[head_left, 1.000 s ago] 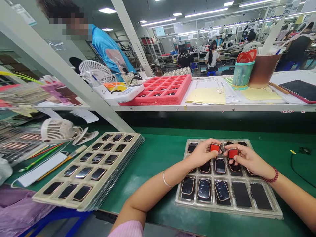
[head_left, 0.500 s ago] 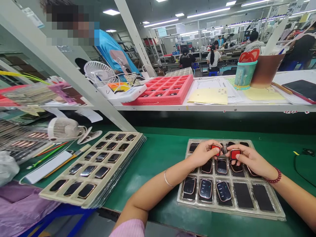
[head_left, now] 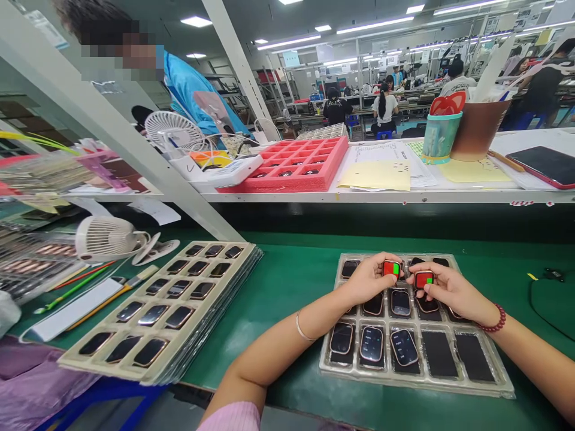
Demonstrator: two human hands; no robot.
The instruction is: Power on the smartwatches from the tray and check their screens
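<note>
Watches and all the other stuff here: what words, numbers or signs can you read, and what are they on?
"English" (tiny, but it looks like that): the second watch and third watch from the left, front row.
Their other lines: too small to read.
Held watches: red and green colours, no readable words.
White paper on the shelf: print too small.
Black shirt: pale letters, unreadable.

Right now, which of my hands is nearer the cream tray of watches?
Left. Your left hand is right of the cream tray; your right hand is farther right, beyond the left one.
</note>
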